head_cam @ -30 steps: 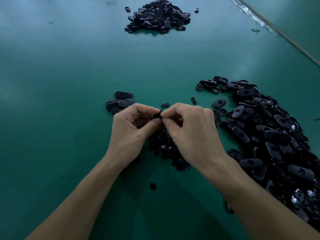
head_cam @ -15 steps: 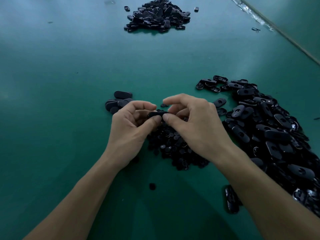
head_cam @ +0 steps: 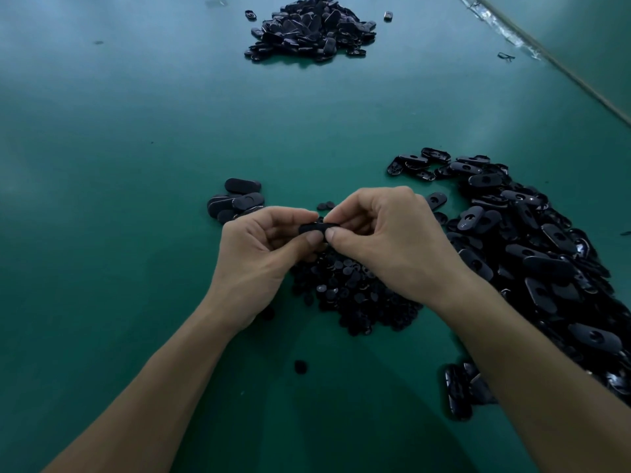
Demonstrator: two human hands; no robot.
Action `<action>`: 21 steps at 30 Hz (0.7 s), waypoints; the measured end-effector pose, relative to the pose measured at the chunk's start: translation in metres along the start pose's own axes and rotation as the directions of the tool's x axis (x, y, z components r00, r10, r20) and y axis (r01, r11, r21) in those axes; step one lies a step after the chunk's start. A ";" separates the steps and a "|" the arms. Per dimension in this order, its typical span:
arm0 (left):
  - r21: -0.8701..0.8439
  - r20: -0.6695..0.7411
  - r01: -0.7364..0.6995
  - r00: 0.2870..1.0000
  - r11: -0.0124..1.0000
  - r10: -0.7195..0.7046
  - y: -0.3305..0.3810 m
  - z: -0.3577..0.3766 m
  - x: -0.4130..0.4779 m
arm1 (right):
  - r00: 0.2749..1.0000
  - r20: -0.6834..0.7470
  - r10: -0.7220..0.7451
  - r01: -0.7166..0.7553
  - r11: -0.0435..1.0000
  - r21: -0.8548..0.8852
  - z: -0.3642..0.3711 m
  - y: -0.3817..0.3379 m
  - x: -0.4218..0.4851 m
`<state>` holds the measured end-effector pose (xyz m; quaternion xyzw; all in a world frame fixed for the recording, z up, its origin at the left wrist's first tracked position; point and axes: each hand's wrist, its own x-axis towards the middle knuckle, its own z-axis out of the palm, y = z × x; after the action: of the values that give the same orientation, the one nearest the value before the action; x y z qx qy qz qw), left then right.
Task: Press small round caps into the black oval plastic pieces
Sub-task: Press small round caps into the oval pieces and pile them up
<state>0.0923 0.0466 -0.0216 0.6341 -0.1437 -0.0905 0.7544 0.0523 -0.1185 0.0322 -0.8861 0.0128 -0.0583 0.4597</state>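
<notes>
A black oval plastic piece point(head_cam: 312, 228) is held between both hands above the green table point(head_cam: 136, 165). My left hand point(head_cam: 259, 257) pinches its left end with thumb and fingers. My right hand point(head_cam: 386, 240) pinches its right end, thumb underneath and fingertips on top. Whether a cap sits in the piece is hidden by the fingers. Beneath the hands lies a heap of small round caps point(head_cam: 355, 295). A large pile of oval pieces with holes point(head_cam: 532, 254) spreads along the right.
A small group of oval pieces point(head_cam: 237, 201) lies just left of the hands. A far pile of black pieces point(head_cam: 310, 30) sits at the top centre. Two loose caps point(head_cam: 326, 205) lie beyond the hands, one cap point(head_cam: 300, 367) nearer me. The table edge point(head_cam: 560, 66) runs at top right.
My right hand's fingers, lifted half a second ago, have closed down onto the oval piece again. Both hands stay together over the cap heap.
</notes>
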 end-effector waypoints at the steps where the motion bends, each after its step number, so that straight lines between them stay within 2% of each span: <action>1: 0.003 -0.005 0.004 1.000 1.000 -0.004 0.000 0.000 0.000 | 1.000 -0.012 0.001 -0.001 1.000 -0.012 0.001 -0.001 0.000; 6: 0.002 -0.033 0.007 0.999 1.000 -0.007 0.001 0.001 -0.001 | 0.998 -0.053 0.018 -0.020 0.999 -0.026 0.005 -0.005 -0.003; 14: -0.006 -0.076 -0.004 0.997 1.000 0.004 0.004 0.001 -0.002 | 1.000 0.008 0.013 -0.013 1.000 0.014 -0.001 -0.005 -0.004; 18: 0.043 -0.084 -0.046 0.995 0.998 0.049 0.001 0.001 -0.001 | 1.000 0.018 0.017 -0.017 1.000 0.000 -0.002 -0.001 -0.001; 21: 0.124 -0.135 -0.095 0.985 0.988 0.111 -0.001 0.000 0.000 | 0.999 -0.033 0.018 -0.021 0.997 -0.077 -0.005 0.005 0.005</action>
<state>0.0924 0.0469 -0.0224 0.6739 -0.1275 0.0026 0.7277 0.0564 -0.1261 0.0317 -0.9019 0.0310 -0.0675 0.4256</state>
